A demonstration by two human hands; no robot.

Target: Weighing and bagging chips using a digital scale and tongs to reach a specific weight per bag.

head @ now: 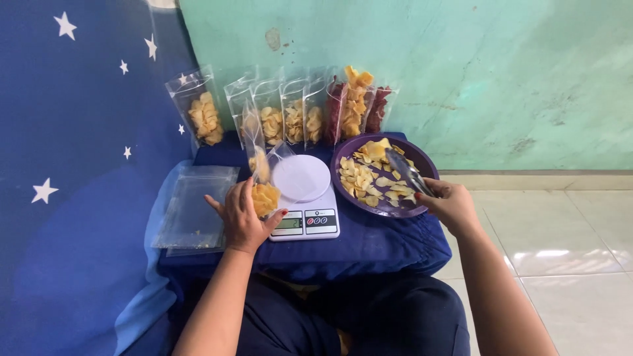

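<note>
Portioning step: the left hand (242, 217) steadies a clear pouch (262, 173), partly filled with yellow chips, beside the white kitchen scale (303, 198), while the right hand (452, 206), its grip closed on metal tongs (407, 171), reaches over the purple plate (422, 165) of chips, suggesting another pinch must be lifted across.

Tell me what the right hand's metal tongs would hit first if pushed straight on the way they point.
Probably the pale yellow chips in the round purple plate: the metal tongs in the right hand angle toward them, though their height above is unclear.
</note>
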